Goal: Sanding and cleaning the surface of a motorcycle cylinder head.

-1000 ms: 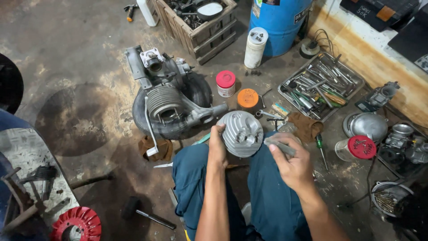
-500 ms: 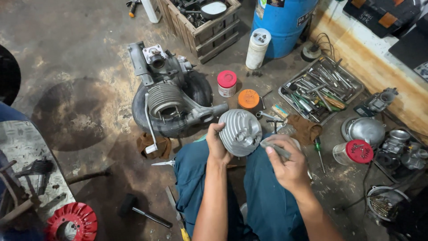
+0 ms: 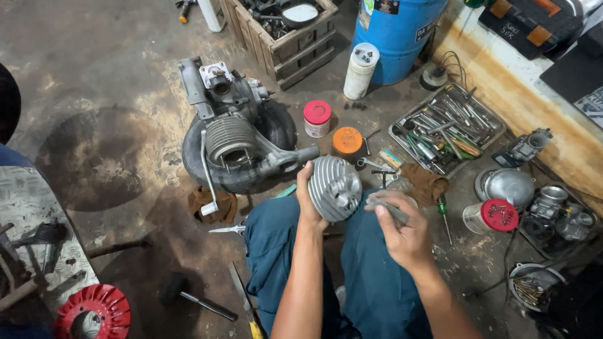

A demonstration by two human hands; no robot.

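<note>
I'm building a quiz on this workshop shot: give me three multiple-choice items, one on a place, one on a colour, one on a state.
1. Where is the finned cylinder head?
A in the wooden crate
B in the left hand, over the lap
C on the tool tray

2. What colour is the barrel?
A blue
B yellow
C green

3. How is the right hand?
A empty and flat
B closed on a small grey tool
C resting on the floor

Key: B, fingers wrap its edge above the trousers; A, its wall is blue; B, fingers curl round the tool.
</note>
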